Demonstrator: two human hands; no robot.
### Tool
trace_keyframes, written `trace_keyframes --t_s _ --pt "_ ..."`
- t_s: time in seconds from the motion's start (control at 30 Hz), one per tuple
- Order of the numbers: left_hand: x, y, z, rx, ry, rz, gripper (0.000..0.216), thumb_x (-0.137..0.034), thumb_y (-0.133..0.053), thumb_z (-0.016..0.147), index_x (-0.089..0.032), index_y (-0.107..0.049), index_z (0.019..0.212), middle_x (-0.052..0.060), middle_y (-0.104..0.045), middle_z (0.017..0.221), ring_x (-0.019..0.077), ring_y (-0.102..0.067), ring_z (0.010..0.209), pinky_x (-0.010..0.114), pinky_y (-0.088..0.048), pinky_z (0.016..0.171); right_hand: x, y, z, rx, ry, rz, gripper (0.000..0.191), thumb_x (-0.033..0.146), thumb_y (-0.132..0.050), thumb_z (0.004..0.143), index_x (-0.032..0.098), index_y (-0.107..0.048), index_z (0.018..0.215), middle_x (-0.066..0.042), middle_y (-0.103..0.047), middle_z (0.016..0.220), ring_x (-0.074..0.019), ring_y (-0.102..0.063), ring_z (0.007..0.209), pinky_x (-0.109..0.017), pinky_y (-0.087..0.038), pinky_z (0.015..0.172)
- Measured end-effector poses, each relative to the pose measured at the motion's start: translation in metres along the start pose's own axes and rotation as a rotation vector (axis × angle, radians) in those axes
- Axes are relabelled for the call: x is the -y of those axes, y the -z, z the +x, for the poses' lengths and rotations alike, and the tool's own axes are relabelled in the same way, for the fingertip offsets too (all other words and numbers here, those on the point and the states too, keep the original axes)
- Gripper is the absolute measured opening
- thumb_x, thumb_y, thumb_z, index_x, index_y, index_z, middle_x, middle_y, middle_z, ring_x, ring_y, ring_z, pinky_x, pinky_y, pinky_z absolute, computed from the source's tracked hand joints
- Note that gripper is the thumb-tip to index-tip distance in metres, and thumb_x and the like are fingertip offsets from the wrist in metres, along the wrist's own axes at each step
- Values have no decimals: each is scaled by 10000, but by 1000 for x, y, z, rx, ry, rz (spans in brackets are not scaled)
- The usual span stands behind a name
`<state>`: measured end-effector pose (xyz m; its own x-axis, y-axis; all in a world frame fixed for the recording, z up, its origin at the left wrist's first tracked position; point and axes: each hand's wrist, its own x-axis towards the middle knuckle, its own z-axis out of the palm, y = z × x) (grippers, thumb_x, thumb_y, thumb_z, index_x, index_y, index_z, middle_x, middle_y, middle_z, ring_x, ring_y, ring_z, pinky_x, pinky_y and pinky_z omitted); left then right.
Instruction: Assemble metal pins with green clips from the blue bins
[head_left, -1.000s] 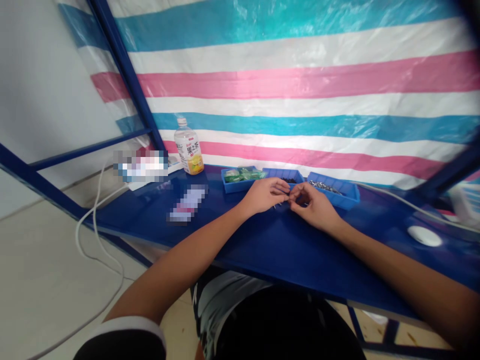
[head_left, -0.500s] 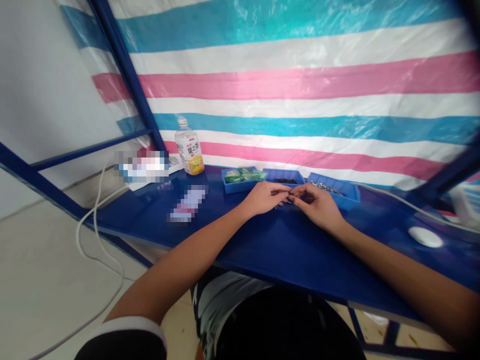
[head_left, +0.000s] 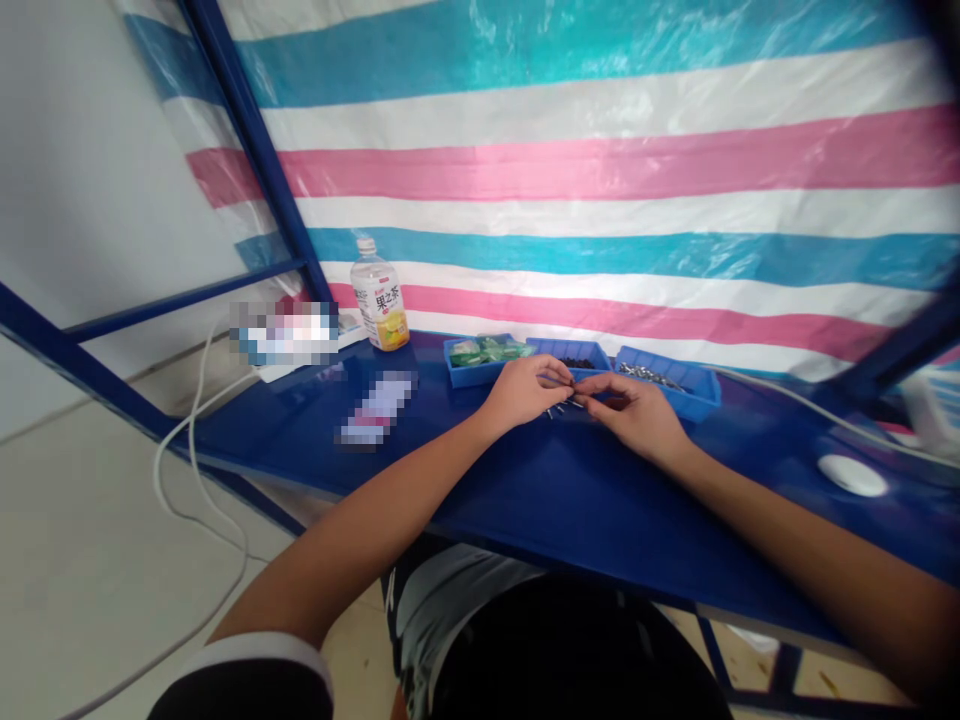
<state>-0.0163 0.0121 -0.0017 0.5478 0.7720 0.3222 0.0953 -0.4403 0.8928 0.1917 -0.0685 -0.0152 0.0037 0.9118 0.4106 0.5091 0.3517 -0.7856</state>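
My left hand (head_left: 531,388) and my right hand (head_left: 628,404) meet fingertip to fingertip above the blue tabletop (head_left: 555,480). Both are closed in a pinch, and whatever is between the fingers is too small to name. Several thin metal pins or screws (head_left: 556,409) lie on the table just under the fingertips. Behind the hands stand three blue bins: the left bin (head_left: 472,376) holds green packets (head_left: 487,350), the middle bin (head_left: 596,348) small dark parts (head_left: 574,363), and the right bin (head_left: 701,395) small silvery metal parts (head_left: 651,375).
A drink bottle (head_left: 380,300) stands at the back left, near a blurred white-and-blue item (head_left: 289,335) and a blurred flat object (head_left: 377,408). At right lie a white oval object (head_left: 853,475) and a cable (head_left: 795,402). A striped sheet (head_left: 570,170) hangs behind the table.
My left fingers have lifted and curled slightly, so more of the metal pieces beneath shows. The fingertips of both hands stay together; bins and bottle have not moved.
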Motion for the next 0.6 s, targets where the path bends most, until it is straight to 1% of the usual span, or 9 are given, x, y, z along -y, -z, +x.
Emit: trace_keyframes --t_s 0.17,0.23,0.33,0.37,0.5,0.6 --pt "5 0 1 -30 -23 -30 231 -86 -764 814 -144 -681 1022 86 -799 1033 155 -786 846 323 -643 839 2 -2 -1 -19 21 6 346 566 -790 896 239 -788 1010 -102 -823 1096 -291 -775 965 -440 -651 823" --pt "5 0 1 -28 -49 -37 223 -71 -757 810 -142 -668 1001 90 -798 1015 155 -782 859 325 -642 850 2 -2 -1 -42 36 8 371 572 -795 899 236 -761 1054 -105 -817 1078 -285 -773 972 -419 -641 806" --pt "5 -1 1 -5 -87 -26 223 -44 -752 795 -142 -671 979 89 -802 989 150 -773 867 340 -642 884 2 -1 0 -61 27 5 420 587 -771 924 237 -734 1152 -97 -809 1040 -272 -765 926 -402 -626 763" --pt "4 -1 0 1 -97 -17 221 -44 -754 794 -141 -676 976 87 -803 980 148 -769 861 343 -642 890 2 0 0 -53 21 -11 414 593 -754 935 237 -743 1147 -94 -808 1027 -271 -761 908 -406 -623 762" --pt "3 -2 0 16 -130 9 198 -58 -732 825 -133 -706 1006 92 -806 995 149 -767 884 344 -640 911 1 2 -1 3 4 -88 377 600 -712 954 233 -785 1004 -81 -808 963 -269 -748 847 -417 -610 758" --pt "3 -3 0 24 -129 4 214 -87 -732 854 -133 -715 1062 105 -809 1023 164 -777 919 354 -638 928 -3 2 -1 31 5 -131 355 579 -700 957 239 -788 1002 -70 -817 961 -271 -752 851 -425 -605 782"
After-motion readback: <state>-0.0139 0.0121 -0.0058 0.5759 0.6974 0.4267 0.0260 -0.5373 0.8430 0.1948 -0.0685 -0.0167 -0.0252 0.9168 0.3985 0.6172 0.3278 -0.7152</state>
